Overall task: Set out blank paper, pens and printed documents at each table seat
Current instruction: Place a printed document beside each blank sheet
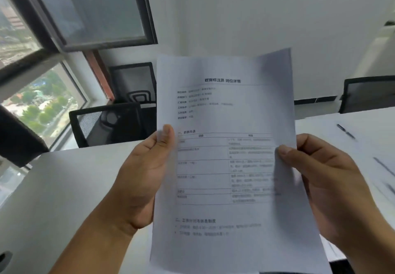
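The person holds the printed document upright above the white table, the left hand and right hand each pinching a side edge. It should go down flat, square to the seat (a pen already lies further right).

A white table fills the lower half of the view. Beyond its far edge, at 10 o'clock, stand 2 black mesh-backed chairs, one behind the other. A 3rd black chair sits at 2 o'clock against the white wall. Dark-framed windows run along 9 to 11 o'clock, showing trees and buildings far below.
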{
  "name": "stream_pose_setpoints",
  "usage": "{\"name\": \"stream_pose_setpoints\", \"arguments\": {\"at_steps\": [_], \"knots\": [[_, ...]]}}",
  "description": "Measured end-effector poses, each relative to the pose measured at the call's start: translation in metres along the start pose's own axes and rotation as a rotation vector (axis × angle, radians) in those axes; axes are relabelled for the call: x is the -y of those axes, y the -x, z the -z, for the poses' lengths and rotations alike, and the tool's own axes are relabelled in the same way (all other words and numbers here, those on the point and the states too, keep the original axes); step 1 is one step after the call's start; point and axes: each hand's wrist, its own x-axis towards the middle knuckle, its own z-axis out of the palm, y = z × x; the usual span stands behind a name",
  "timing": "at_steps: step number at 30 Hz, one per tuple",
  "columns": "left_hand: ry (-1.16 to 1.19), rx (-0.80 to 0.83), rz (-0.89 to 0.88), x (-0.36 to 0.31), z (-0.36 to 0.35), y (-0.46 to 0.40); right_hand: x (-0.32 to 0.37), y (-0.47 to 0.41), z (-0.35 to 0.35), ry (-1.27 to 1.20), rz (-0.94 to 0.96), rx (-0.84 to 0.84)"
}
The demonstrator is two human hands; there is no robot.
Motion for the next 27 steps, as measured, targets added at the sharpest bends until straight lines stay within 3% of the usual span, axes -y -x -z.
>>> {"name": "stream_pose_setpoints", "arguments": {"at_steps": [6,27], "knots": [[-0.152,0.051,-0.068,-0.041,-0.054,0.005,0.057,0.016,0.02,0.034,0.135,-0.107],[-0.113,0.507,-0.197,-0.113,-0.204,0.064,0.195,0.182,0.07,0.142,0.518,-0.477]]}}
